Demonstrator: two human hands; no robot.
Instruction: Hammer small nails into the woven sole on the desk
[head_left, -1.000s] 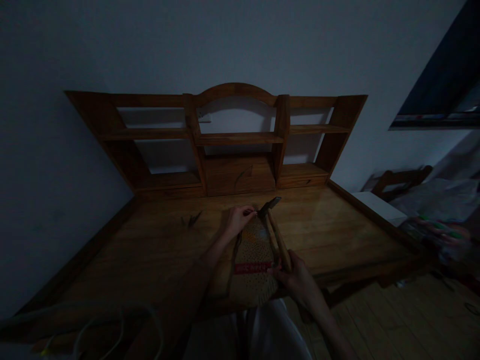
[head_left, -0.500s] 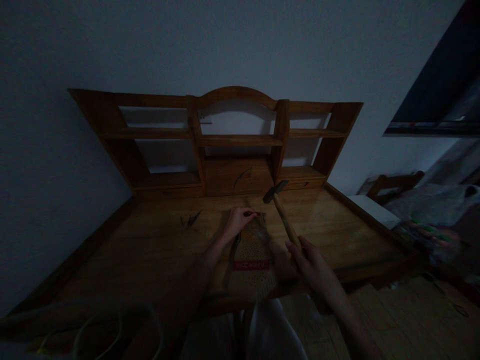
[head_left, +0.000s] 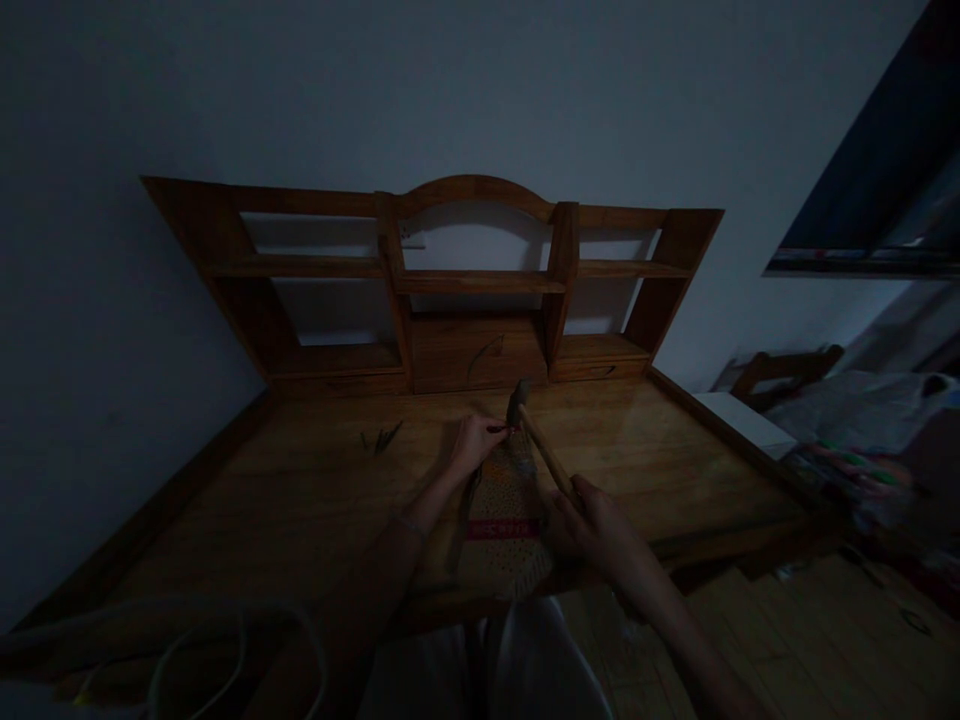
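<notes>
My right hand is closed around the wooden handle of a hammer. The hammer's dark head is low, right beside the fingertips of my left hand. Those fingers pinch together at the far end of a tan, dotted, flat piece with a red lettered band. Something small and dark reddish shows at the fingertips, too dim to name. The dotted piece lies on the wooden desk, its near end by the front edge. Several thin dark pieces, nail-like, lie to the left of my left hand.
A wooden shelf unit stands along the back of the desk against the wall. Raised wooden edges run down both desk sides. To the right are a white surface, a wooden chair back and a plastic bag. Pale cables hang at lower left.
The hammer has swung down and to the left, its head now at my left fingertips. My right hand has moved slightly left with it. My left hand has stayed nearly still.
</notes>
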